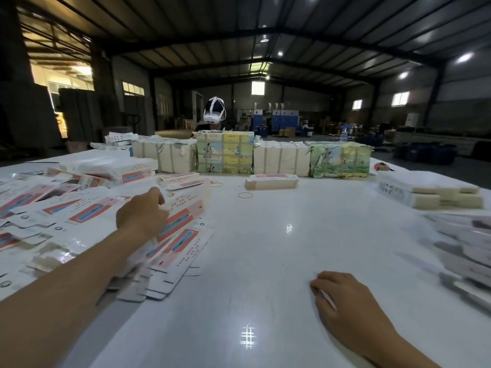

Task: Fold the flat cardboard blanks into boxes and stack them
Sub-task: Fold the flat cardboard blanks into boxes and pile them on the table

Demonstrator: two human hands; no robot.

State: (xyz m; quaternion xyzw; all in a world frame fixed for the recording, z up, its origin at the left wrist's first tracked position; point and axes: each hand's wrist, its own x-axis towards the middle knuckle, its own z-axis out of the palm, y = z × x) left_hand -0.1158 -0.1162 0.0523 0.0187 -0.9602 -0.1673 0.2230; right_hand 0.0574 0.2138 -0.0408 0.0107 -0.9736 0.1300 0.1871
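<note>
- White, glossy tabletop (265,248) is seen filling the lower view, with ceiling lights mirrored on it.
- A fanned pile of flat white cardboard blanks with red-and-blue printed panels (183,235) is spread over the left side of the table; rows of small printed characters are visible on them but cannot be read.
- The left hand (142,215) is laid on top of this pile, its fingers curled over the upper edge of the topmost blank, which is gripped and tilted up slightly.
- The right hand (345,304) is rested on the bare tabletop at the lower right, well apart from the pile; its fingers are loosely bent and nothing is held.
- One folded white box with a pink top (271,181) is placed alone near the table's middle, towards the far side.
- Thin yellow rubber bands (245,195) are scattered just in front of it.
- Strapped bundles of cream cardboard stock with illustrated green and yellow wrappers (224,152) are lined up along the far edge; their print is too small to be read.
- Stacked white flat packs (430,192) are seen at the right edge, blurred.
- A person wearing a white headset (214,112) is seen behind the bundles.
</note>
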